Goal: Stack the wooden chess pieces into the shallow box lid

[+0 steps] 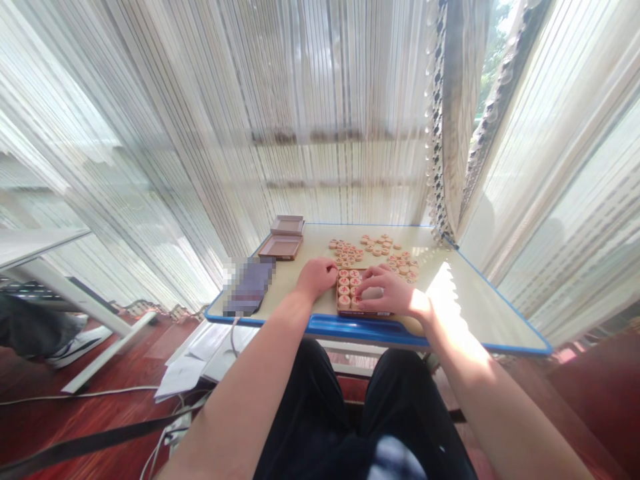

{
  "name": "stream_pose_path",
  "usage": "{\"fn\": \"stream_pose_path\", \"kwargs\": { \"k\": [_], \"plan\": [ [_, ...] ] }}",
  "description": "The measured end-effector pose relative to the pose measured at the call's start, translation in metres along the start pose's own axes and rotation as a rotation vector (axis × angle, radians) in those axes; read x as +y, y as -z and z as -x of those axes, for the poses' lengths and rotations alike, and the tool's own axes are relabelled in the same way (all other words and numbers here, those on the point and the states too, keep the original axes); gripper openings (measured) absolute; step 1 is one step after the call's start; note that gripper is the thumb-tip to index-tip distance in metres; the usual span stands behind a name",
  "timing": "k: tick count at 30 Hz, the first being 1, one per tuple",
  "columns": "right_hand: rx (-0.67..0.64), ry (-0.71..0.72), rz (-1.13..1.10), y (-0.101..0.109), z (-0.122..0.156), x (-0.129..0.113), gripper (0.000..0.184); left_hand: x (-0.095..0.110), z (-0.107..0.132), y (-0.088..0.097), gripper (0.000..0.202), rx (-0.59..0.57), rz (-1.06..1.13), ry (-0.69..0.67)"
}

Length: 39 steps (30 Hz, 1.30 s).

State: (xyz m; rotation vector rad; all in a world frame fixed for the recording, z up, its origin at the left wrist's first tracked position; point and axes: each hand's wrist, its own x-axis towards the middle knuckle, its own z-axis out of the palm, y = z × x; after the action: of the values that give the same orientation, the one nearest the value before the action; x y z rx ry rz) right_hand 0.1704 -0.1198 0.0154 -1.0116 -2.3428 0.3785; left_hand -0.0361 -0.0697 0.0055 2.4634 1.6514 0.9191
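A small brown box [345, 311] near the table's front edge holds rows of round wooden chess pieces [345, 291] with red marks. My left hand [315, 276] is curled into a loose fist at the box's left side, touching it. My right hand [387, 291] lies over the box's right half with fingers bent, fingertips pinching a piece in the box. More loose round pieces [373, 250] are scattered across the table behind the box.
The cream table [480, 303] has a blue rim. A brown lid and box [281, 247] sit at the back left, a blurred dark object [249, 287] at the front left. Striped curtains surround the table. Papers and cables lie on the red floor at left.
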Motion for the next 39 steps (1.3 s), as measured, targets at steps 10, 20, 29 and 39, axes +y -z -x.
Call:
{"fn": "stream_pose_path", "kwargs": {
  "k": [10, 20, 29, 39],
  "plan": [
    [-0.046, -0.022, -0.011, 0.009, 0.001, 0.000, 0.015, -0.004, 0.000, -0.003, 0.023, 0.025, 0.016, -0.029],
    [-0.030, 0.006, 0.001, 0.001, 0.002, 0.004, 0.020, -0.004, 0.000, -0.004, 0.023, 0.025, 0.003, -0.024],
    [0.056, -0.054, 0.025, 0.004, 0.000, 0.009, 0.022, -0.004, 0.000, -0.003, 0.023, 0.026, -0.014, -0.040],
    [0.295, -0.383, 0.217, -0.004, -0.004, 0.038, 0.029, -0.004, -0.001, -0.003, 0.024, 0.023, -0.021, -0.047]
  ]
}}
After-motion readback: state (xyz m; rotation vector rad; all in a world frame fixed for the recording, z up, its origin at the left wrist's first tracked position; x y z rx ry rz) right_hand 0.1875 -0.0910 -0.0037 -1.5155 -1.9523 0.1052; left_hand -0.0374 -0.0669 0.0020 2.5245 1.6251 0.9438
